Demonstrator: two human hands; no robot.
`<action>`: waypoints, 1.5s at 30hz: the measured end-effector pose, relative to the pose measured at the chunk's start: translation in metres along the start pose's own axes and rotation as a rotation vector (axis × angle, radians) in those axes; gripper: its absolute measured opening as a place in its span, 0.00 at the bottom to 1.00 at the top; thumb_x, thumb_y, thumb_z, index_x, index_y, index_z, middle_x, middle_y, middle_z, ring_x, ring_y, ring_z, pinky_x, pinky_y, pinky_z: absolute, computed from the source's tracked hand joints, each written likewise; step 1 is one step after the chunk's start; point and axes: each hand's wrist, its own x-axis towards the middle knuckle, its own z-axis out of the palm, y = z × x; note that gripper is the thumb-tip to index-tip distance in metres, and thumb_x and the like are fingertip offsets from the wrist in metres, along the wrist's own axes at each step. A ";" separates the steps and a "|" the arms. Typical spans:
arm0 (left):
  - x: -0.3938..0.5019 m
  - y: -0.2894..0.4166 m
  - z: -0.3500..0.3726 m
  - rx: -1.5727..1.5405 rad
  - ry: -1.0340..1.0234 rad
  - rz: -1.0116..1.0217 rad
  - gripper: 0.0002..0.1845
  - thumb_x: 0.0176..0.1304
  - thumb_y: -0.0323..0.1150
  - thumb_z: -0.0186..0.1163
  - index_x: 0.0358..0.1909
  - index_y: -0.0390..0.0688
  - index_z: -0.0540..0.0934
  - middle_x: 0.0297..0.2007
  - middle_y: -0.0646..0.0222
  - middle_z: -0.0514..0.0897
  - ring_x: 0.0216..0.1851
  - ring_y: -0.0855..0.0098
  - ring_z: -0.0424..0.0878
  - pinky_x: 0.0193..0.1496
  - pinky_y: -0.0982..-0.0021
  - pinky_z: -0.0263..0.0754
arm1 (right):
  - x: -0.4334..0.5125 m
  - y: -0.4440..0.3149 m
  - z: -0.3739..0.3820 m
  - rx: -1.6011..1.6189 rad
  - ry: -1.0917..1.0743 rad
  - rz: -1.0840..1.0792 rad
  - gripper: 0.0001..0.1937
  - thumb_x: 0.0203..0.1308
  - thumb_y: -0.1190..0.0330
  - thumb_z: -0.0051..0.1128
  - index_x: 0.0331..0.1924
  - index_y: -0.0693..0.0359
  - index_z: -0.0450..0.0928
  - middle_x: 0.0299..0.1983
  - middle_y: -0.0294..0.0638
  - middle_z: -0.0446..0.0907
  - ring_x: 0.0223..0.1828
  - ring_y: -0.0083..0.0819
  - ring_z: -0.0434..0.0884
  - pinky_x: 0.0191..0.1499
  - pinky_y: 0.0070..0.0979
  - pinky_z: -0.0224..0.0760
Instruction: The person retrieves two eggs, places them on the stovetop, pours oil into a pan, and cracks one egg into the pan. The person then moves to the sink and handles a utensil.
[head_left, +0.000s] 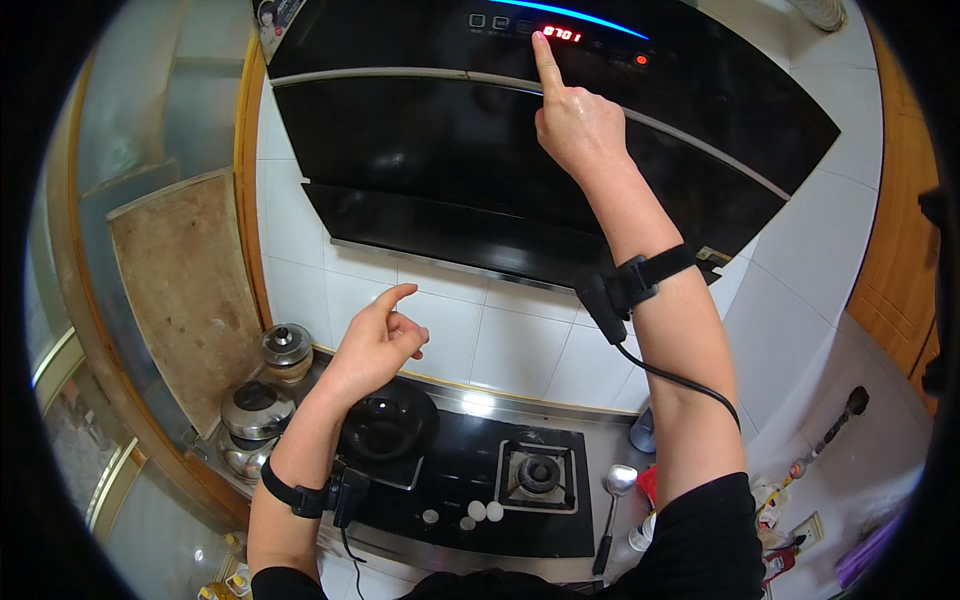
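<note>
With its index finger extended, my right hand (585, 124) reaches up to the touch panel of a black range hood (450, 135). The fingertip is at the panel, just left of the lit red display (562, 34); its other fingers are curled and hold nothing. My left hand (379, 337) hangs in the air above the cooktop (465, 450), index finger and thumb apart, with nothing in it. Below it, a black wok (386, 424) sits on the left burner. The right burner (538, 474) is bare, and two white eggs (485, 511) lie near the cooktop's front edge.
A spatula (616, 495) lies right of the cooktop. At left stand a lidded steel pot (256, 411) and a glass-lidded pot (286, 349); a wooden board (187, 292) leans behind them. Black straps (652, 277) with cables circle both forearms.
</note>
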 end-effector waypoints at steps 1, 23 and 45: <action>-0.002 -0.002 -0.005 0.000 0.003 -0.010 0.31 0.56 0.21 0.52 0.65 0.31 0.61 0.32 0.60 0.84 0.35 0.71 0.83 0.46 0.70 0.77 | 0.003 -0.005 0.003 -0.002 0.003 0.006 0.43 0.50 0.75 0.52 0.73 0.55 0.45 0.20 0.48 0.81 0.20 0.42 0.82 0.26 0.35 0.76; -0.040 -0.068 -0.029 -0.218 -0.171 -0.128 0.21 0.66 0.26 0.54 0.61 0.37 0.70 0.35 0.66 0.84 0.35 0.77 0.81 0.44 0.77 0.75 | -0.083 -0.066 -0.043 0.418 0.025 0.035 0.29 0.55 0.75 0.49 0.64 0.62 0.64 0.17 0.49 0.74 0.17 0.34 0.73 0.25 0.28 0.67; -0.125 -0.173 0.016 -0.193 -0.223 -0.299 0.15 0.63 0.24 0.56 0.52 0.32 0.74 0.32 0.64 0.83 0.32 0.76 0.81 0.39 0.77 0.75 | -0.362 -0.126 -0.072 0.901 -1.145 0.294 0.18 0.58 0.71 0.54 0.54 0.59 0.75 0.23 0.52 0.79 0.27 0.49 0.80 0.32 0.36 0.71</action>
